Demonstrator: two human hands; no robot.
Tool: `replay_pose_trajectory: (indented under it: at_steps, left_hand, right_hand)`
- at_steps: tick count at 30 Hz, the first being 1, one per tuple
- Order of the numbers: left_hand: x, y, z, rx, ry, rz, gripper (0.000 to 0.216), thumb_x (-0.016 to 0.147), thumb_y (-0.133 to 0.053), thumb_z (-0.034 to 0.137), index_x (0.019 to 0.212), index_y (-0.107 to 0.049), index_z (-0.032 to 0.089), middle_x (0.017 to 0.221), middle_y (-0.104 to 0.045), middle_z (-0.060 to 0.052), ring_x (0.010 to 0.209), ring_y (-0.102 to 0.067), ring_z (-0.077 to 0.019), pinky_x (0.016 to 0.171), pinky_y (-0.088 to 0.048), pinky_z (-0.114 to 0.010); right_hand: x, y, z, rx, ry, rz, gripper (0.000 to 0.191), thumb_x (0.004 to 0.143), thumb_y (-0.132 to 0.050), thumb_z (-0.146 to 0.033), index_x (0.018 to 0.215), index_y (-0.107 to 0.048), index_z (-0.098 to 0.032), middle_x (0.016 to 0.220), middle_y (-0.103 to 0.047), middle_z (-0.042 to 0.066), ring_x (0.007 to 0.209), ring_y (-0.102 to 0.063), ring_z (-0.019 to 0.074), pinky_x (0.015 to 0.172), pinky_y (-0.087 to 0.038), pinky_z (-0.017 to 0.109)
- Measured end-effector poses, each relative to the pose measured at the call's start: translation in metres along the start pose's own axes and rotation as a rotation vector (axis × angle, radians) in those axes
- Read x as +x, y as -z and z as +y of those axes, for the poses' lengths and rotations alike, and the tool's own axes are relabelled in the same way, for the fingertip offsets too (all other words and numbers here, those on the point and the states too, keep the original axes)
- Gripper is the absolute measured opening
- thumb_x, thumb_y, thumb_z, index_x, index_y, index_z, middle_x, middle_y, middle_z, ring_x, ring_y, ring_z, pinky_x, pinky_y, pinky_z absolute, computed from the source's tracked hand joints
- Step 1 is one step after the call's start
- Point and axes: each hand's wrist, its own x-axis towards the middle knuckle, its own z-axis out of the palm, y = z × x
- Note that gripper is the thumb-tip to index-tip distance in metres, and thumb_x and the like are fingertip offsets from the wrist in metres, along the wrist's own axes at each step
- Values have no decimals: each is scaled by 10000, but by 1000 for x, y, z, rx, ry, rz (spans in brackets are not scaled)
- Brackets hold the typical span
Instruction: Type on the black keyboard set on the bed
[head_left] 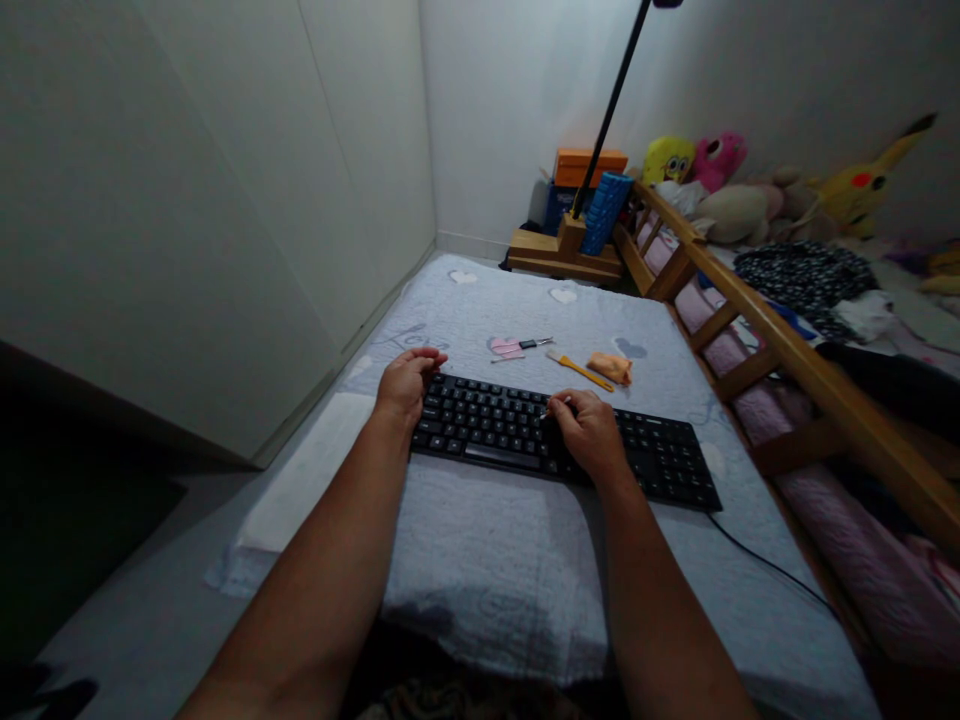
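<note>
A black keyboard (510, 430) lies across a grey-sheeted mattress (480, 560) in front of me. My left hand (405, 385) grips the keyboard's upper left corner, fingers curled over its edge. My right hand (589, 430) rests on the middle keys, closed in a pinch around a small thin white-tipped tool (559, 403) whose tip touches the keys. A black cable (772, 570) runs from the keyboard's right end.
Beyond the keyboard lie a pink cloth (506, 347), a small dark-handled tool (536, 343), a yellow-handled brush (579, 370) and an orange cloth (611, 367). A wooden bed rail (780, 340) borders the right. Plush toys (720, 180) sit behind it. White wall panels stand left.
</note>
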Motion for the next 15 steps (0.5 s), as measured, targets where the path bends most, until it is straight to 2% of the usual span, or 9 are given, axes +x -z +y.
replay_pose_trajectory:
  at_steps: [15]
  left_hand:
    - [2, 1, -2, -6, -5, 8, 155, 589, -545, 57, 696, -601, 153, 678, -656, -20, 666, -601, -119, 718, -453, -252]
  right_hand:
    - [-2, 1, 2, 35, 16, -86, 218, 833, -476, -240, 686, -631, -195, 726, -659, 33, 738, -582, 176, 726, -404, 282]
